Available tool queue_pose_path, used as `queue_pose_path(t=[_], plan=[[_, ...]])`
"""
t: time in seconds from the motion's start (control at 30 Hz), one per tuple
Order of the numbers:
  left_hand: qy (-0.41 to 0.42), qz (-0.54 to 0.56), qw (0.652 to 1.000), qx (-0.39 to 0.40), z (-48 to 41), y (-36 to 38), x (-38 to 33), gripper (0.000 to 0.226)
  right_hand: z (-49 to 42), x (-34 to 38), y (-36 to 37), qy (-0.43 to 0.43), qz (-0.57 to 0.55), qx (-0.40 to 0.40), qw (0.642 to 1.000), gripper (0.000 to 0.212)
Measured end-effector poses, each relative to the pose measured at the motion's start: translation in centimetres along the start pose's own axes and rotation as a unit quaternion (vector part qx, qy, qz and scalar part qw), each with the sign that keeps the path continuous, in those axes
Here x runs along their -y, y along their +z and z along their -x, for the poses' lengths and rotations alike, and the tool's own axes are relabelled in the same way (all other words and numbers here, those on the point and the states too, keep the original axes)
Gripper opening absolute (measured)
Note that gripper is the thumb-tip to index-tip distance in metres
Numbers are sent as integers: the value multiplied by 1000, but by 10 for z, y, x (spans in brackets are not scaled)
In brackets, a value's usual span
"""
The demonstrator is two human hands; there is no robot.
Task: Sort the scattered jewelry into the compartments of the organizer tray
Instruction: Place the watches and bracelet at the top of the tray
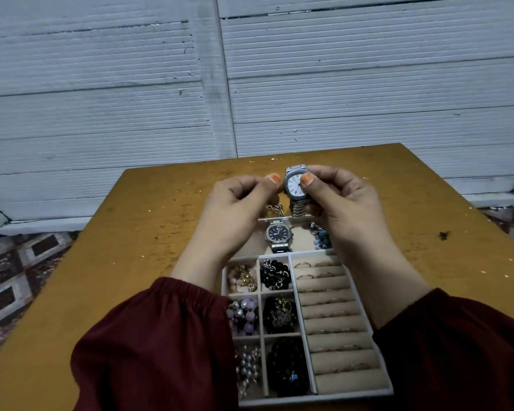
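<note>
The white-dial watch (293, 185), only fingertip-pinched at centre frame between your left hand (238, 209) and right hand (339, 203), could slip onto the dark-dial watch (278, 234) below, scratching both.

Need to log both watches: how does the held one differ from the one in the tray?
The white-dial watch has a pale face, the dark-dial watch a dark one. The white-dial watch is held up in the left hand and right hand; the dark-dial watch lies in the tray. Both are silver.
</note>
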State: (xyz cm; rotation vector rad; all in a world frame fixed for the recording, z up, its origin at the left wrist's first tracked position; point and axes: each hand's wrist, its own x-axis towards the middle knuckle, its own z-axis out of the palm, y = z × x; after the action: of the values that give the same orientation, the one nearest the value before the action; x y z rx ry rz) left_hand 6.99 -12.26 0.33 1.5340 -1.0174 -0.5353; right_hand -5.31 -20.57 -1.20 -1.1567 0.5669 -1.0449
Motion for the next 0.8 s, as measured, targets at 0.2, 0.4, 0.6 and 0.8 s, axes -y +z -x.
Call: queue_pose_path(t=[0.2, 0.4, 0.6, 0.8], plan=[[-2, 38, 999, 17, 1, -2, 2, 15, 1, -2, 3, 28, -10, 48, 998, 20], [-15, 70, 997, -14, 1, -6, 2, 9, -1, 0, -6, 10, 99, 25, 995, 12], [-40, 82, 995, -48, 2, -13, 3, 11, -3, -8, -33, -107, 554, 8, 826, 23], [-66, 88, 991, -79, 11, -14, 4, 12, 0, -15, -62, -20, 692, 22, 721, 41]])
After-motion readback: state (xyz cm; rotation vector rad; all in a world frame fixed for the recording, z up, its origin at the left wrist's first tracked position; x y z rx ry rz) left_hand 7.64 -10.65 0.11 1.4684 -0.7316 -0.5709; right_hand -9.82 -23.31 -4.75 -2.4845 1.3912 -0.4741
